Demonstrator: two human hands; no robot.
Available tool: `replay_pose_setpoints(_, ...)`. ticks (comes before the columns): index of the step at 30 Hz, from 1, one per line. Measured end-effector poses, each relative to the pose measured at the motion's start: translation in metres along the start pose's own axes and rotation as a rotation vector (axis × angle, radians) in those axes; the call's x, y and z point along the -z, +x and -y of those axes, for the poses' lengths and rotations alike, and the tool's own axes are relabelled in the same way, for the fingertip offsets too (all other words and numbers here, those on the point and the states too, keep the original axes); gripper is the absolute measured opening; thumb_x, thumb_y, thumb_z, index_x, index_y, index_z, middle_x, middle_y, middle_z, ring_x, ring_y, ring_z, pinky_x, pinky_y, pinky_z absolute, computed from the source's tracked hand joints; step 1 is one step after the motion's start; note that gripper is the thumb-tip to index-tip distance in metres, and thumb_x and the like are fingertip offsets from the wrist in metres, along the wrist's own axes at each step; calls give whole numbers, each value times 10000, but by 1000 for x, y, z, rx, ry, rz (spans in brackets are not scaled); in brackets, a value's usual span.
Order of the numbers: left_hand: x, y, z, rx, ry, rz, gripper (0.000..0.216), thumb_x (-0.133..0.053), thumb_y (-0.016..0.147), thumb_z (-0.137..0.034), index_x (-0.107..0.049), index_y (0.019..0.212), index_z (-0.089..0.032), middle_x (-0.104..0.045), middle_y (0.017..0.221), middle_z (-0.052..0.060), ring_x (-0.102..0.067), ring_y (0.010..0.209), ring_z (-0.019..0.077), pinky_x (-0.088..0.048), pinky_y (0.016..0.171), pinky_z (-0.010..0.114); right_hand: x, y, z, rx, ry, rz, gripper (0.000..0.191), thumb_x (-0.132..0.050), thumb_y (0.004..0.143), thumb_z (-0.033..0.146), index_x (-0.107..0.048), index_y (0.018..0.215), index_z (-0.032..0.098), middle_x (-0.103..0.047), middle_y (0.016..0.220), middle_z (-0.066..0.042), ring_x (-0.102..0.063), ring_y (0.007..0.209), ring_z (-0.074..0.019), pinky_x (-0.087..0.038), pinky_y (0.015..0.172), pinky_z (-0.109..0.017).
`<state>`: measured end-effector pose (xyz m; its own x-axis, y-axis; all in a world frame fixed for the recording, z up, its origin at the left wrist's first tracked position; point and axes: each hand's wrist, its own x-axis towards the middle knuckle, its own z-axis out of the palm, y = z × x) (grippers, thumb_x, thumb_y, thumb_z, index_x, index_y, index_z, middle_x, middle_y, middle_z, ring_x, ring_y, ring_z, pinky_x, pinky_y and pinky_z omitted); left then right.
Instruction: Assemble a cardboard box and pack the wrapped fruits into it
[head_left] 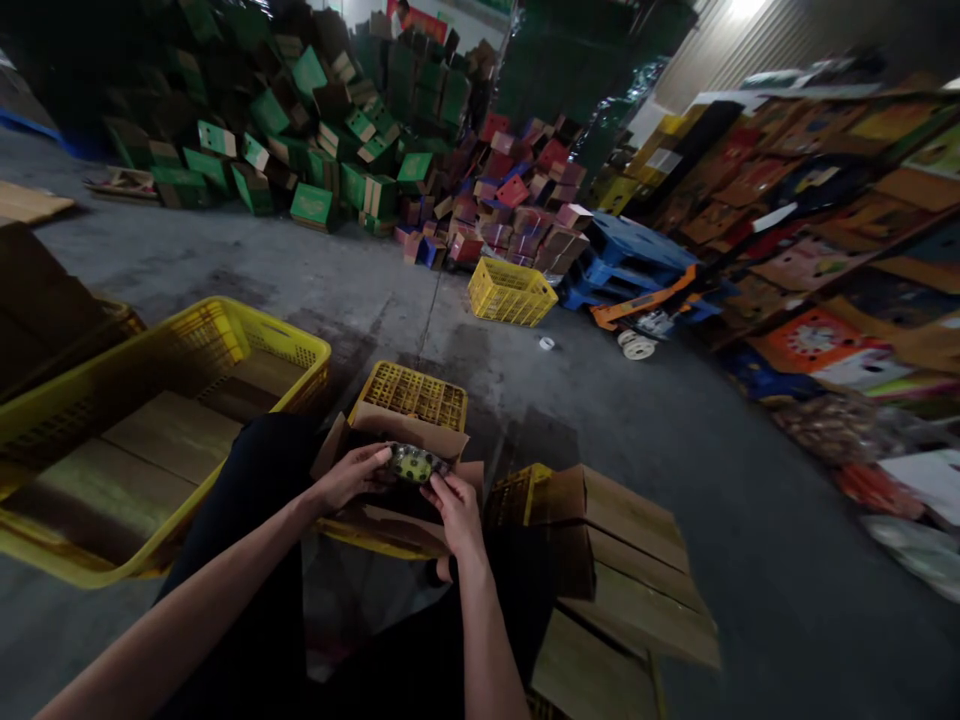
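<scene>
Between my hands is a small clear plastic pack (pixel 415 463) with yellow-green and dark round spots; its contents are too small to name. My left hand (pixel 358 474) grips its left end with thumb and fingers. At the right end, my right hand (pixel 454 508) pinches the pack's edge. Both hands are over an open cardboard box (pixel 412 428) with its flaps spread. Beneath the box is an upturned yellow crate (pixel 409 392). The inside of the box is dark and partly hidden by my hands.
A large yellow crate (pixel 225 318) with flattened cardboard stands at left. More cardboard boxes (pixel 637 560) lie at right. Farther off are a yellow crate (pixel 511 292), an orange pallet jack (pixel 645 305), blue pallets (pixel 630 245) and heaped green boxes (pixel 313 205).
</scene>
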<state>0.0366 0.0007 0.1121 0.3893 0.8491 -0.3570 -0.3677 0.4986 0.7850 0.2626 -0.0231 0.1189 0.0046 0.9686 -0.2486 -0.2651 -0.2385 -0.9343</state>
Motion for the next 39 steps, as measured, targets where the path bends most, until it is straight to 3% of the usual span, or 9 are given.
replay_pose_setpoints(3,0,1,-1,174,-91,23,830,-549,814,-797,-544,1384,-194,-722,1112,159,-720,882,253,-540,782,365,0,0,2,26,25,6,339,-853,712,422,-807,972,210,-751,1149,-74,-679,1086,-274,-547,1003,-458)
replay_pose_setpoints(6,2,1,-1,233,-108,53,868,-493,817,-827,-535,1389,-175,-742,1063,171,-729,912,277,-541,821,386,-1,-2,4,10,2,43,387,-852,710,393,-795,1061,240,-701,1286,-71,-635,1204,-306,-491,1074,-482)
replay_pose_setpoints(11,0,-2,-1,108,-116,44,574,-794,783,-537,-650,1213,-184,-729,1127,128,-723,978,262,-533,918,391,-1,-1,6,74,-68,89,333,-830,709,376,-806,1023,269,-642,1380,-63,-540,1331,-329,-443,1113,-487)
replay_pose_setpoints(14,-2,-3,0,2,-117,36,477,-878,726,-376,-670,1113,-192,-707,1116,84,-711,945,226,-540,922,404,-1,-1,9,116,-104,95,254,-786,738,371,-814,975,284,-593,1440,-39,-496,1374,-322,-439,1117,-478)
replay_pose_setpoints(18,-1,-2,1,-96,-90,60,445,-872,733,-335,-653,1097,-201,-695,1073,63,-687,931,206,-546,896,393,-4,-4,14,40,-1,59,363,-757,773,399,-771,1121,300,-642,1382,-40,-580,1287,-307,-539,1001,-455)
replay_pose_setpoints(21,0,-3,0,-146,-37,67,526,-846,760,-345,-616,1219,-234,-692,1108,76,-676,977,227,-547,880,386,-5,-6,14,-22,57,5,467,-743,803,457,-696,1248,324,-648,1370,-34,-660,1159,-279,-601,852,-407)
replay_pose_setpoints(26,-2,-7,-4,-198,57,105,855,-840,760,-304,-423,1506,-267,-683,1190,97,-652,1074,254,-518,924,370,-2,-4,6,-63,-71,-21,437,-798,759,465,-734,1136,254,-747,1143,-57,-698,998,-246,-581,785,-342)
replay_pose_setpoints(33,-4,-3,-1,-201,142,113,637,-838,764,-334,-624,1337,-156,-705,1232,114,-650,1121,267,-459,1031,395,3,-1,4,110,-290,-35,276,-789,757,426,-768,945,226,-766,904,-27,-678,849,-218,-525,810,-329)
replay_pose_setpoints(39,-5,-3,-4,-227,178,60,581,-860,729,-344,-680,1244,-142,-743,1153,99,-684,1045,259,-477,1008,386,-6,-4,11,143,-176,41,262,-777,780,412,-746,972,236,-766,1031,-37,-678,991,-234,-502,940,-361)
